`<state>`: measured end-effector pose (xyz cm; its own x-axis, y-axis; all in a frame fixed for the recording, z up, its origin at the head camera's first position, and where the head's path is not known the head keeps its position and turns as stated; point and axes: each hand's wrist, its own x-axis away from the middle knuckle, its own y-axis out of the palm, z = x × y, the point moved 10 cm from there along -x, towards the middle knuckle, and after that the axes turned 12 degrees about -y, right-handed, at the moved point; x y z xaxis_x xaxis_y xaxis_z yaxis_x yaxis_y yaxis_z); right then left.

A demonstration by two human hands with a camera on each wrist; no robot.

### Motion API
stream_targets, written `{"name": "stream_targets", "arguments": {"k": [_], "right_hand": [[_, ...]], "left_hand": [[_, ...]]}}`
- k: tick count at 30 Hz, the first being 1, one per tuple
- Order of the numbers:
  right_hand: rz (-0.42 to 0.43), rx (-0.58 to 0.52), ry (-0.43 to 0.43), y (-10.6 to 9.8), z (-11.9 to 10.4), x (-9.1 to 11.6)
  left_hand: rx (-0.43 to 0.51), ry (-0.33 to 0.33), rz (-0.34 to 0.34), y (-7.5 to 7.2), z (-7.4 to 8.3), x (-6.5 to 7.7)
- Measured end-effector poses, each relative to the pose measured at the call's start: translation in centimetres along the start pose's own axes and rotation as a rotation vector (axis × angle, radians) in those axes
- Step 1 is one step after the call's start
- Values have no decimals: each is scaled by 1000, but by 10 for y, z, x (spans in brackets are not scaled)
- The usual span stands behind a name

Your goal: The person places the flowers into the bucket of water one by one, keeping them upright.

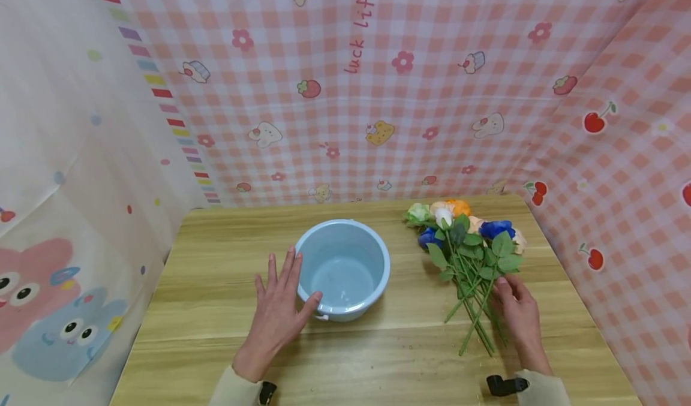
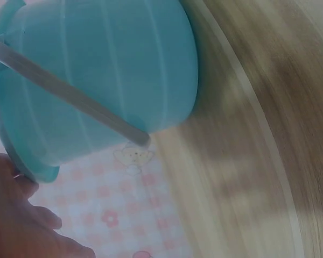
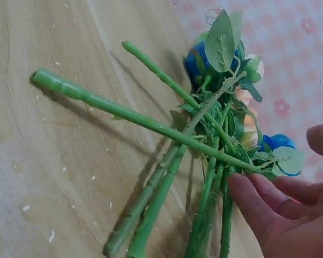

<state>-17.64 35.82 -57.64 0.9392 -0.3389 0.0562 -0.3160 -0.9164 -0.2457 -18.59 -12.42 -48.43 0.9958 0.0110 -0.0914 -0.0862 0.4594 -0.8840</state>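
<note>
A light blue bucket (image 1: 344,271) stands upright on the table, its inside visible from above. My left hand (image 1: 278,307) lies against its left side, fingers straight and spread, thumb at the rim. In the left wrist view the bucket's grey handle (image 2: 70,94) hangs down along the outer wall. Right of the bucket lies a bunch of artificial roses (image 1: 466,238) in blue, white, orange, peach and pale green, with green stems (image 1: 475,310) crossing toward me. My right hand (image 1: 520,316) is at the right side of the stems. Its fingertips touch them, with the thumb held apart.
The wooden table (image 1: 232,238) has small white flecks and wet-looking spots near the stems. A pink checked curtain (image 1: 345,112) rises behind its back edge. More printed cloth hangs at the left and right sides.
</note>
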Motion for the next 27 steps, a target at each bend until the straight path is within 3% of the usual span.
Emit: {"name": "stream_targets", "arguments": {"k": [11,17,27], "right_hand": [[-45,58,106,7,17,-4],[-88,73,106,10,19,-9],[-24,57,97,6,20,-12]], "left_hand": [[27,0,8,0,-2,1],[31,-2,14,1,-2,0],[50,-16,3,3,-2,0]]}}
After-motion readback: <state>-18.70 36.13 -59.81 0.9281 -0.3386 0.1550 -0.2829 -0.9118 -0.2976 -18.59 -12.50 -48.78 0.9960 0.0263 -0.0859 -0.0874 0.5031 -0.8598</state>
